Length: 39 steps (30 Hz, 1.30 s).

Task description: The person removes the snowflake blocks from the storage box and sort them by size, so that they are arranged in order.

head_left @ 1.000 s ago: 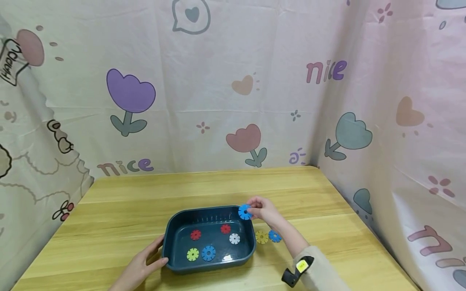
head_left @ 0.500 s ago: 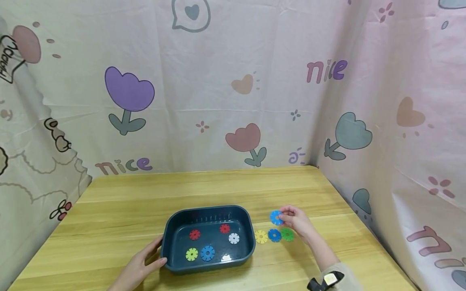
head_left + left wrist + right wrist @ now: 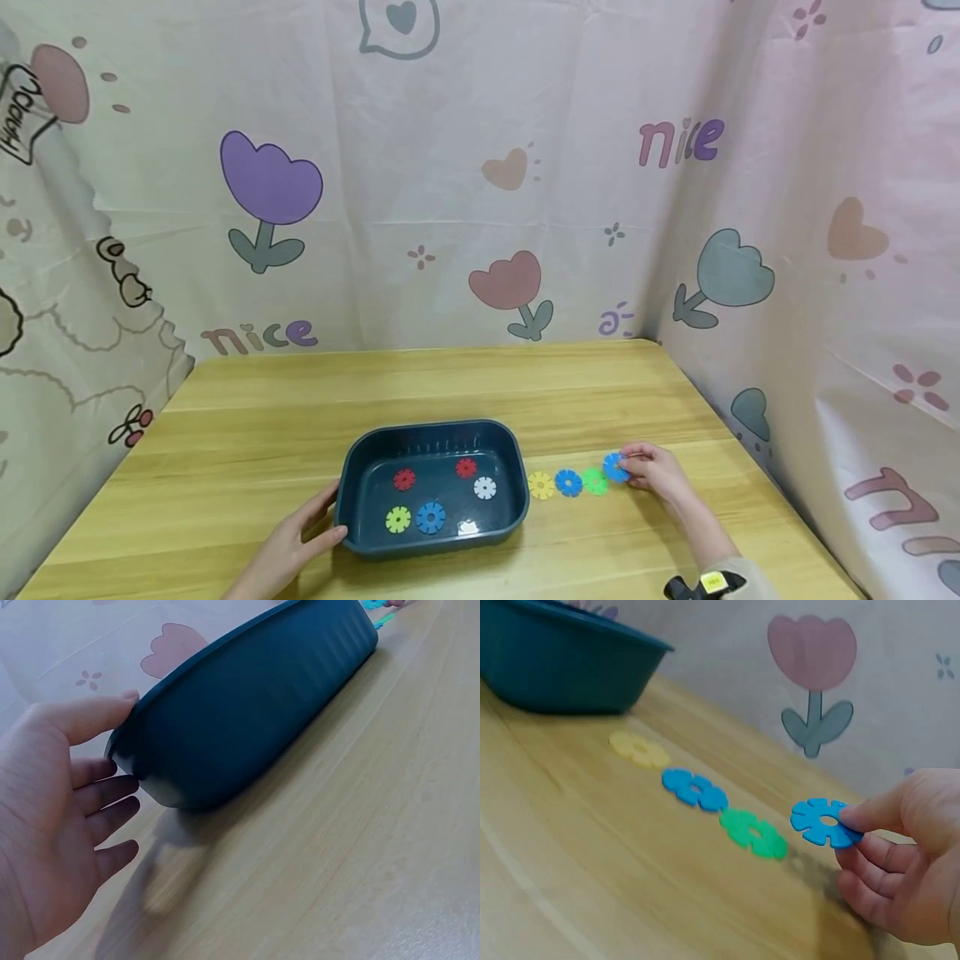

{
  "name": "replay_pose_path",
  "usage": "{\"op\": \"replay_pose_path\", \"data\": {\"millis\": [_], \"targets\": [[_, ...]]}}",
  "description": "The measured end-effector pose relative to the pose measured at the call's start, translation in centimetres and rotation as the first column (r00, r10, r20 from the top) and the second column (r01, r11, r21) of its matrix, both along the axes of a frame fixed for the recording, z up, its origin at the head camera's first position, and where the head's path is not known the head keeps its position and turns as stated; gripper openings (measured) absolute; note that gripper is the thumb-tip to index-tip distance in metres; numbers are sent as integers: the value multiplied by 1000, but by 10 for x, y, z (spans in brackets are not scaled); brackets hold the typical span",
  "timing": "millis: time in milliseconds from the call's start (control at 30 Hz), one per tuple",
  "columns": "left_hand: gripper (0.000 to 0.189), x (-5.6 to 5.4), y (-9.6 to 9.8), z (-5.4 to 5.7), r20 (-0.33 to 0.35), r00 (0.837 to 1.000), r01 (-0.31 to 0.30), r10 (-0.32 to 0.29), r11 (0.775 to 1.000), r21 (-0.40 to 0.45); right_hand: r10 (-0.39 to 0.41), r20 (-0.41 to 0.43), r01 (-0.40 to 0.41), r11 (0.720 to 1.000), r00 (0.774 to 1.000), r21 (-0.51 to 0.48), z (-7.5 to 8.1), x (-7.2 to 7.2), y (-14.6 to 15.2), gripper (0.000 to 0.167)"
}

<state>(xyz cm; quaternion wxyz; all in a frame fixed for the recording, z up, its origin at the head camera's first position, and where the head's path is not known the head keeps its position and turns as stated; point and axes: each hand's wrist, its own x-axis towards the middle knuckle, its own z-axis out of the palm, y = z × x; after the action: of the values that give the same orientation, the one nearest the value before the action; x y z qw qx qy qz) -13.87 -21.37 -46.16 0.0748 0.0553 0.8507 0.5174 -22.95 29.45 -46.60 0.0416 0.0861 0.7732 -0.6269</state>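
Note:
My right hand (image 3: pixel 658 471) pinches a blue snowflake disc (image 3: pixel 817 823) between thumb and fingers, close over the table. This plastic piece has a notched edge and a central hole. Left of it, a green disc (image 3: pixel 753 833), another blue disc (image 3: pixel 695 789) and a yellow disc (image 3: pixel 639 749) lie flat in a row. At the left end of a dark teal basin (image 3: pixel 431 546), my left hand (image 3: pixel 288 537) rests with its thumb at the rim. Its other fingers are spread beside the outer wall, as the left wrist view shows.
Inside the basin lie two red discs (image 3: pixel 404 479) (image 3: pixel 466 468), a white one (image 3: pixel 485 488), a yellow-green one (image 3: pixel 398 520) and a larger blue one (image 3: pixel 431 518). The wooden table (image 3: pixel 420 387) meets a printed cloth (image 3: pixel 405 167) at the back and sides.
The right hand has carried the blue disc rightward from over the basin's right rim, lowering it beside the green disc at the row's right end. The left hand stays at the basin.

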Motion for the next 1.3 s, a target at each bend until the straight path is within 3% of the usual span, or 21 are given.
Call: {"op": "replay_pose_path", "data": {"millis": [233, 567, 1000, 1300], "targets": [[67, -2, 1, 0, 0, 1000, -7, 7, 1000, -9, -2, -1, 2, 986, 1000, 164, -1, -1, 7, 25], [67, 0, 0, 2, -14, 1000, 3, -4, 999, -34, 31, -32, -16, 924, 999, 383, 0, 2, 8, 17], [67, 2, 0, 3, 11, 1000, -8, 8, 999, -35, 33, -56, -6, 902, 998, 431, -3, 1, 6, 19], [68, 0, 0, 2, 3, 1000, -12, 13, 999, -50, 5, -42, 9, 947, 999, 321, 3, 4, 7, 20]]}}
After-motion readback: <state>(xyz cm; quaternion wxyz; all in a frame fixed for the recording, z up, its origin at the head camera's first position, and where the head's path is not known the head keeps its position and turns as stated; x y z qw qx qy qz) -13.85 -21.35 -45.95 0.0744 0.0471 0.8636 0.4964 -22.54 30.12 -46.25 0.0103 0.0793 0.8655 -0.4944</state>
